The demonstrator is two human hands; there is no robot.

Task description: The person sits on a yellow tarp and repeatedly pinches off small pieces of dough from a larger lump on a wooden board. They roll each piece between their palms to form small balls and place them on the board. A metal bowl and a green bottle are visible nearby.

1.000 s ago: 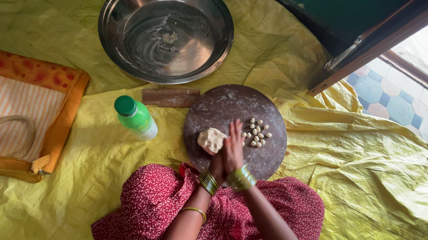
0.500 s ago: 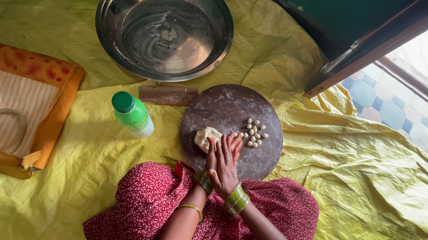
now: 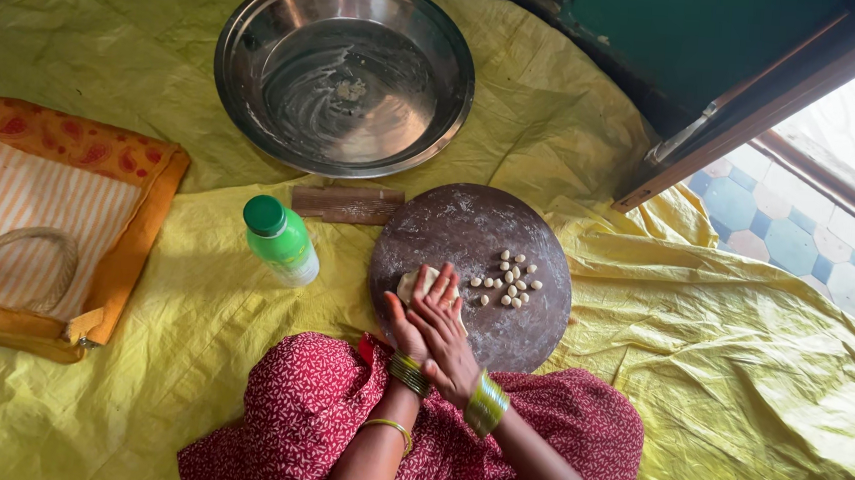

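Observation:
Palm against palm, my left hand (image 3: 401, 325) and my right hand (image 3: 448, 334) meet over the near edge of a round dark board (image 3: 468, 235). The right hand lies on top with its fingers stretched out. Whatever is between the palms is hidden. Just beyond my fingertips a pale lump of dough (image 3: 418, 284) rests on the board. To its right, several small dough balls (image 3: 507, 280) sit in a cluster. Both wrists wear green and gold bangles (image 3: 485, 402).
A big steel bowl (image 3: 248, 77) with white smears stands beyond the board. A small ridged wooden block (image 3: 347, 203) and a green-capped bottle (image 3: 282, 243) lie to the left. An orange striped cloth bag (image 3: 38, 213) is at far left. Yellow sheeting (image 3: 739, 372) covers the floor; a door frame is at right.
My hands have drawn back from the dough balls and the lump toward my body, and now press together at the board's near edge.

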